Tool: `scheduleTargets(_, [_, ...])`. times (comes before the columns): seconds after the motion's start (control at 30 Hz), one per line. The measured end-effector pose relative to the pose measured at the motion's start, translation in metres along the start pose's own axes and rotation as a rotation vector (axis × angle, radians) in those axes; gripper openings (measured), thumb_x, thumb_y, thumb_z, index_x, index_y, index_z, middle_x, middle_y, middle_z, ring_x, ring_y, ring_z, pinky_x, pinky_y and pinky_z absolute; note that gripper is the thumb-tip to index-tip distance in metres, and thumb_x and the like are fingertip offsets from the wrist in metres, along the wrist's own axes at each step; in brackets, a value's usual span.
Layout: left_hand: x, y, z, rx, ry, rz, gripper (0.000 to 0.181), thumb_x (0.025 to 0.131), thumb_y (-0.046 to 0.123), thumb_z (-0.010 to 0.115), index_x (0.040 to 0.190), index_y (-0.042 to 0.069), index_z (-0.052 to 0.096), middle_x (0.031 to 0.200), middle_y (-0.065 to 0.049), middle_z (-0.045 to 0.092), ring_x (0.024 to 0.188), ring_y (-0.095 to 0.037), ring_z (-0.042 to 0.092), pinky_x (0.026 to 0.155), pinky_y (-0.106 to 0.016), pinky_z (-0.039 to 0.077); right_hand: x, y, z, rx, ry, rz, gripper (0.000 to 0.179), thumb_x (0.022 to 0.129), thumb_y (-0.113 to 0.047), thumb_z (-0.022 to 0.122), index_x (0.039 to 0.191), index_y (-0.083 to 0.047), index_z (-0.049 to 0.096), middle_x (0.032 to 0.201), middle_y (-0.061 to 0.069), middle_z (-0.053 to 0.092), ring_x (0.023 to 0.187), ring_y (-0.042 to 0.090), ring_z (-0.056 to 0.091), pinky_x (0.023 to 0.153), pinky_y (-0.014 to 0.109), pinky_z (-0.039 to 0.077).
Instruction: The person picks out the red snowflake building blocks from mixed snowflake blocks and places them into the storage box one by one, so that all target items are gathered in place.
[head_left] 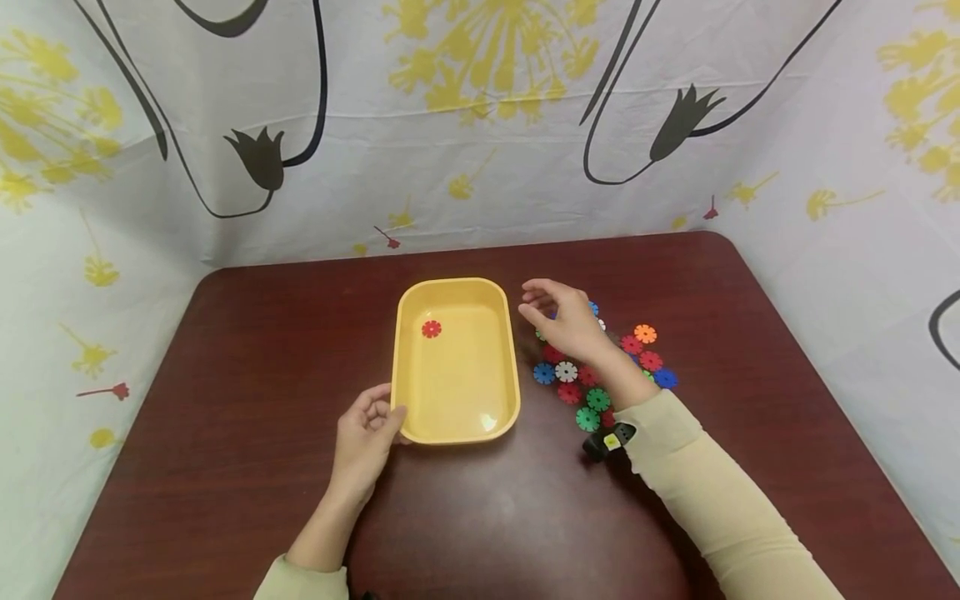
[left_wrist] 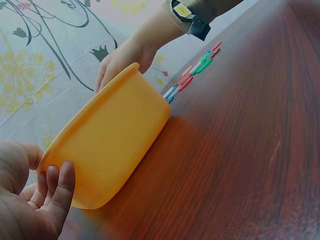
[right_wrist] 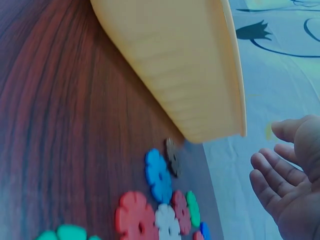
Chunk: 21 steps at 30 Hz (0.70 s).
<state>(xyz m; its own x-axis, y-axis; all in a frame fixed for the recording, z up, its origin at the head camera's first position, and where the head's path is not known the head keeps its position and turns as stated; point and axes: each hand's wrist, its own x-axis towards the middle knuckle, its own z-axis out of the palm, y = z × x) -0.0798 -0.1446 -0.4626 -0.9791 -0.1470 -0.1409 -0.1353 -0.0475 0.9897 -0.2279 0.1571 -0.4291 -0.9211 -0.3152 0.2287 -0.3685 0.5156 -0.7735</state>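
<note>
A yellow plastic tray (head_left: 472, 375) stands on the table, one red snowflake disc (head_left: 431, 329) lying inside it near the far left. My left hand (head_left: 363, 437) grips the tray's near left corner; in the left wrist view the thumb is over the rim and the fingers are against the outer wall. Just right of the tray, my right hand (head_left: 570, 325) hovers above a loose group of notched discs, including a white disc (head_left: 566, 372) and a blue disc (head_left: 543, 373). Its fingers are loosely bent with nothing between them, as the right wrist view shows.
More discs spread right under the right forearm, among them an orange disc (head_left: 645, 334) and a green disc (head_left: 588, 419). The dark red-brown table (head_left: 285, 358) meets a patterned white cloth (head_left: 450, 200) at the back and sides. A black wrist device (head_left: 609, 442) hangs at the right cuff.
</note>
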Motion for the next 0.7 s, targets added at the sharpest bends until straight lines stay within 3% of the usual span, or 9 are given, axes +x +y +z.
scheduleTargets(0.33, [-0.001,-0.001,0.000,-0.009,0.005,0.013,0.037,0.094,-0.008,0.061,0.130,-0.004,0.057,0.080,-0.010,0.057,0.062,-0.013,0.061,0.058,-0.027,0.060,-0.010,0.015,-0.014,-0.084,0.001,0.053,0.036,0.101,-0.017,0.065,0.131,0.001,0.060,0.114,0.014,0.066,0.100,0.026,0.065,0.089,0.044,0.058])
scheduleTargets(0.7, [-0.001,-0.002,0.001,-0.008,0.010,0.016,0.036,0.094,-0.008,0.061,0.130,-0.004,0.057,0.080,-0.010,0.057,0.063,-0.013,0.061,0.058,-0.026,0.060,-0.021,0.034,-0.021,-0.169,-0.015,0.071,0.034,0.098,-0.016,0.069,0.125,0.003,0.063,0.105,0.014,0.067,0.090,0.025,0.065,0.076,0.042,0.059])
